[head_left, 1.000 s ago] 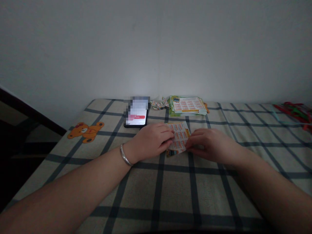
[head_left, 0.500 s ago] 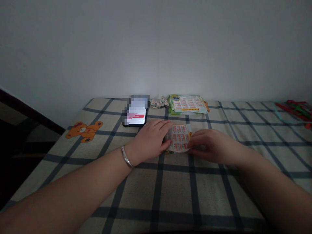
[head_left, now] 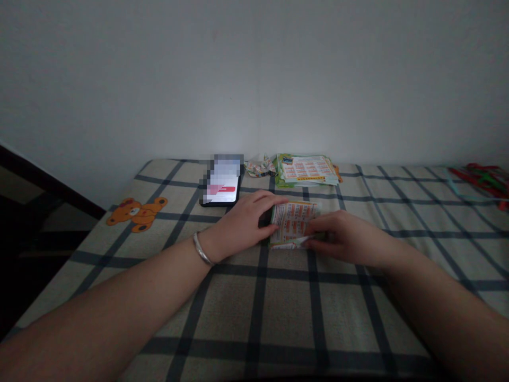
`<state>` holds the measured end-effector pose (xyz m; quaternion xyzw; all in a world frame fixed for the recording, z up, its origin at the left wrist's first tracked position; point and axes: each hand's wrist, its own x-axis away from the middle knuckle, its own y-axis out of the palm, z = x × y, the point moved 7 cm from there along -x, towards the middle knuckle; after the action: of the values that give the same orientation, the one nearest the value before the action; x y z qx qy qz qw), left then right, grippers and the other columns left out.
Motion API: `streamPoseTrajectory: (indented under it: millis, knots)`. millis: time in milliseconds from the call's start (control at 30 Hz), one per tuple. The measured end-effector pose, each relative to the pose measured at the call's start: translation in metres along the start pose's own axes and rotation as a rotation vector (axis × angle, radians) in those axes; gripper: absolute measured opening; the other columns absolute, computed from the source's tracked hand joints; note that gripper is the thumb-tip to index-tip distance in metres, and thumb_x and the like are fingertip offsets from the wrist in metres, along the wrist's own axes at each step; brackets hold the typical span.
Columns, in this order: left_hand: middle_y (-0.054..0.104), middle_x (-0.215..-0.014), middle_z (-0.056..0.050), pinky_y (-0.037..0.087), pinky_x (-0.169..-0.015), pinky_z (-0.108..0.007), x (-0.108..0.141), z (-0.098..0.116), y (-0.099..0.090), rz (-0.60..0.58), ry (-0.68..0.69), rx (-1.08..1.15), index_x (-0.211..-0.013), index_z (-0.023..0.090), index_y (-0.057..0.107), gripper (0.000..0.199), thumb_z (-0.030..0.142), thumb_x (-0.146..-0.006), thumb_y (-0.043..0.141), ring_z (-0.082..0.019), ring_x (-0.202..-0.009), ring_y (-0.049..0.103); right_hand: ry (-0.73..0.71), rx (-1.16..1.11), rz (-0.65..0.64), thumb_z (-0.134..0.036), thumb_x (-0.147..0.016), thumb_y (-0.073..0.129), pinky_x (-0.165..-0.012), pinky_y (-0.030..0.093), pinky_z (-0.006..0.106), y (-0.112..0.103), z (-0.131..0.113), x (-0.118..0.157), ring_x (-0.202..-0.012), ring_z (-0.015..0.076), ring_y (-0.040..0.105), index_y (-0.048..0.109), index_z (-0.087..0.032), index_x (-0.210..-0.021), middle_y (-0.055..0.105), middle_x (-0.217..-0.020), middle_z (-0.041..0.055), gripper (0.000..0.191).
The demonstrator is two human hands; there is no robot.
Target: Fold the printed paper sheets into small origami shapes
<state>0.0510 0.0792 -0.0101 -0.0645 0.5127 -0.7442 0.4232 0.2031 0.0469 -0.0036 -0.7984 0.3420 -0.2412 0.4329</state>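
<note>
A small folded printed paper, with red and black print in columns, lies on the checked cloth between my hands. My left hand, a silver bangle at its wrist, grips the paper's left side. Its index finger rests at the far left corner and its thumb at the left edge, with a gap between them. From the right, my right hand pinches the paper between thumb and fingers, which partly cover it. The near edge of the paper is folded over in a pale strip.
Behind the paper, a stack of printed sheets lies against the wall. A crumpled paper sits beside it, then a lit phone. The cloth carries a bear figure at left. Red and green items lie far right.
The paper in my hands has shifted slightly and shows a different printed face, its near edge now folded over. My left thumb and index finger have spread a little further apart.
</note>
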Motion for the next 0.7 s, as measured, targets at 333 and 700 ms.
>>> streamPoseTrajectory:
  millis: [333, 700]
  knots:
    - [0.064, -0.115, -0.005, 0.047, -0.1, -0.03, -0.002, -0.006, -0.012, 0.134, -0.014, 0.255, -0.116, 0.017, 0.063, 0.027, 0.014, -0.093, 0.05, -0.015, -0.11, 0.059, 0.194, -0.047, 0.124, -0.038, -0.089, 0.054, -0.049, 0.033, 0.026, 0.001, 0.02, -0.003, -0.055, 0.0126, 0.051, 0.068, -0.022, -0.089, 0.064, -0.068, -0.0006, 0.022]
    - [0.061, -0.11, -0.005, 0.054, -0.078, -0.027, 0.001, -0.007, -0.005, 0.114, -0.052, 0.427, -0.121, 0.018, 0.06, 0.034, 0.026, -0.088, 0.062, -0.013, -0.087, 0.063, 0.174, -0.023, 0.411, -0.032, -0.087, 0.06, -0.053, 0.038, 0.028, -0.008, 0.024, -0.005, -0.059, 0.0142, 0.055, 0.071, -0.021, -0.087, 0.067, -0.071, 0.0008, 0.016]
